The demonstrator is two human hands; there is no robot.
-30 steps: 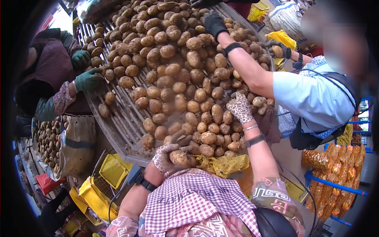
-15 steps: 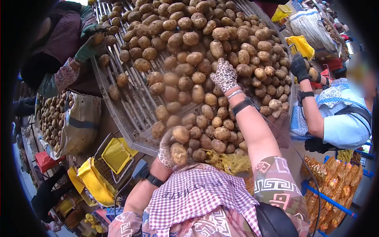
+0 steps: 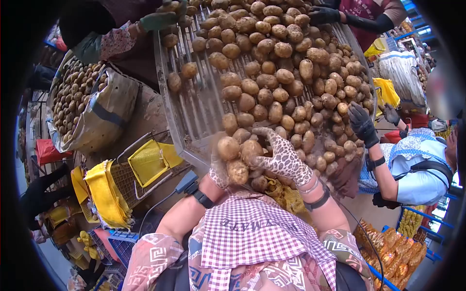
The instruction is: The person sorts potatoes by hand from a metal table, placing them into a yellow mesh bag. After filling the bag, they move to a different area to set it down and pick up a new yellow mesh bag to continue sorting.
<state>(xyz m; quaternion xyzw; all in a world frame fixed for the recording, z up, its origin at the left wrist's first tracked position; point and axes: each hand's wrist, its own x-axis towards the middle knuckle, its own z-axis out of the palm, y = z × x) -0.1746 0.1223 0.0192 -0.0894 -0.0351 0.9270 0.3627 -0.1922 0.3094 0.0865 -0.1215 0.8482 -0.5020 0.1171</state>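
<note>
A slatted metal sorting table point(image 3: 187, 111) carries a big heap of brown potatoes point(image 3: 276, 77). My left hand point(image 3: 221, 169), in a patterned glove, cups potatoes point(image 3: 236, 170) at the table's near edge, just above a yellow mesh sack point(image 3: 284, 194). My right hand point(image 3: 281, 157), in a leopard-print glove, lies over a potato point(image 3: 251, 148) right beside the left hand, fingers curled on it. Both hands meet at the near edge of the heap. My checked apron point(image 3: 252, 237) fills the bottom of the view.
A person at right in a light blue shirt reaches a black-gloved hand point(image 3: 361, 123) into the heap. Another green-gloved hand point(image 3: 158, 19) works at top left. An open sack of potatoes point(image 3: 80, 102) stands left, with yellow mesh bags on wire frames point(image 3: 145, 162) below it.
My right hand has drawn back from the middle of the heap to the near edge, beside my left hand. The view has swung left and the co-worker's arm has pulled back.
</note>
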